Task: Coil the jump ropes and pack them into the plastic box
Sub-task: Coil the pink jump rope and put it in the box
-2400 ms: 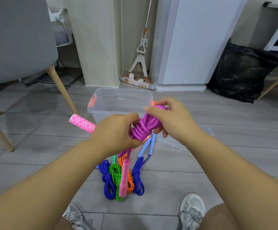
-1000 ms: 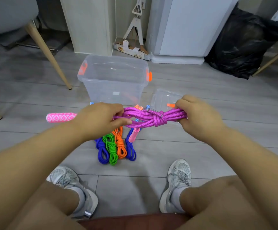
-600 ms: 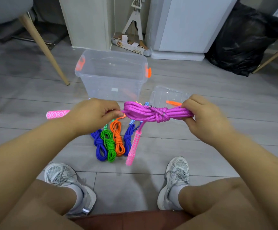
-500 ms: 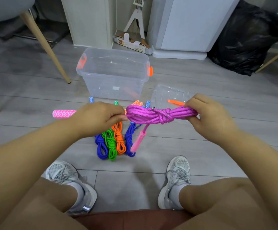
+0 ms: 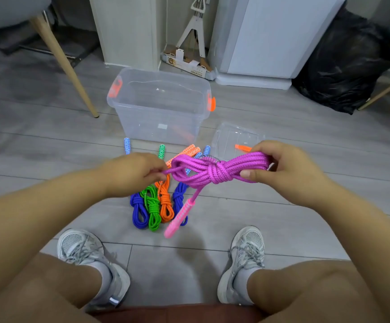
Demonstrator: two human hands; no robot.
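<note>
The knotted bundle of purple braided jump rope (image 5: 215, 171) spans between both grips. The right grip (image 5: 289, 169) is clamped round its right end, and the left grip (image 5: 133, 173) pinches a loose strand. One pink patterned handle (image 5: 180, 215) dangles beneath; the other is out of sight. The clear plastic box (image 5: 161, 108) stands beyond them.

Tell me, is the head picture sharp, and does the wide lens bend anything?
Head view: the knotted magenta braided jump rope is sharp, in soft even light. Head view: the wide lens makes the white cabinet lean and stretches the forearms near the corners. Head view: the clear plastic box shows only faint reflections.
</note>
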